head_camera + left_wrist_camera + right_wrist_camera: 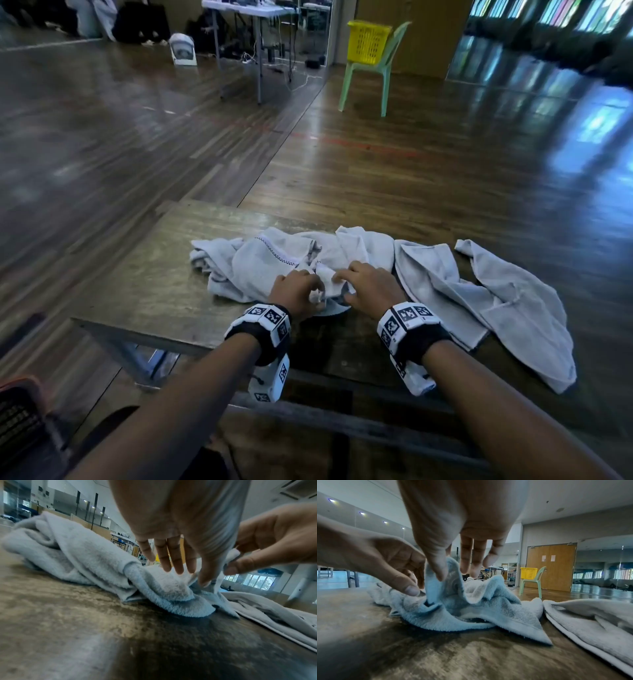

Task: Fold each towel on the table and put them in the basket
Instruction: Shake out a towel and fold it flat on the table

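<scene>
Several pale grey towels lie crumpled on the wooden table. Both hands work the middle towel near the table's front edge. My left hand pinches a fold of it between thumb and curled fingers; in the right wrist view that left hand shows its thumb down on the cloth. My right hand pinches a raised edge of the same towel between thumb and forefinger. The yellow basket stands far off on a green chair.
Two more towels lie spread to the right, one beside the hands and one hanging over the table's right front. A white table with cables and a small fan stand across the wooden floor.
</scene>
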The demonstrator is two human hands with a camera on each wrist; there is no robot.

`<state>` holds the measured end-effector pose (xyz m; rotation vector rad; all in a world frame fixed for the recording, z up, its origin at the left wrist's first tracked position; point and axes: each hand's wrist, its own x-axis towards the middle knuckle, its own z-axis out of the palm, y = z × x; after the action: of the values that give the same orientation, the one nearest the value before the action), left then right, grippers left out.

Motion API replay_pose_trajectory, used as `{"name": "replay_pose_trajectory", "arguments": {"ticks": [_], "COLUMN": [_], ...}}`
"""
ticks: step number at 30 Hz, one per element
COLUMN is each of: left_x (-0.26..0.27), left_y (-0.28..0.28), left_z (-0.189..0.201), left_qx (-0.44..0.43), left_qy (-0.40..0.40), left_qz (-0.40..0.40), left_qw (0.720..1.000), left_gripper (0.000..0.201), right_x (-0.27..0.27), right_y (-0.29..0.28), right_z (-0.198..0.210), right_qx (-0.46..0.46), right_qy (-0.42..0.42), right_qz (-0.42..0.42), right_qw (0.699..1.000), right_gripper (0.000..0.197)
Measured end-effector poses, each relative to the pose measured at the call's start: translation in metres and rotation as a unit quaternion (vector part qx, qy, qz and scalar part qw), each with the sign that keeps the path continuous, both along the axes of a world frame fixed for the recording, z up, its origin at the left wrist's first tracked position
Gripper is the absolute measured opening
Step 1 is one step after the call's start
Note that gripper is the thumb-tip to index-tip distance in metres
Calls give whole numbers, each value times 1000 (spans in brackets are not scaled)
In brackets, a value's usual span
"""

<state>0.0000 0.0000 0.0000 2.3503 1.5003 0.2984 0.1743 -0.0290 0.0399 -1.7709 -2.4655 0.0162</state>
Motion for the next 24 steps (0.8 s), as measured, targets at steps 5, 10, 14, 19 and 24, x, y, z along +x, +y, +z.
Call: {"name": "replay_pose_trajectory", "arguments": {"ticks": [5,10,14,19,24], "left_x": [6,13,17,19,18], "left_y": [5,2,-2,-1,2], "left_z": [-11,7,52,128,213], "left_qx": [30,75,97,186,266], "left_qy": [-22,-104,-181,-201,-180], "left_qz": [4,18,-8,-50,-92], "left_qw": [999,992,979,961,943], "left_gripper": [23,15,20,29,42], "right_x": [6,21,31,40,48], "right_y": [4,1,-6,-18,-34], "right_z": [-2,19,64,138,218], "right_qx": [22,33,27,47,104], "right_qy": [49,154,259,319,300], "right_qz": [-8,-23,-36,-48,-15], "right_qw": [999,987,965,945,948], "right_gripper": [15,14,12,6,17]}}
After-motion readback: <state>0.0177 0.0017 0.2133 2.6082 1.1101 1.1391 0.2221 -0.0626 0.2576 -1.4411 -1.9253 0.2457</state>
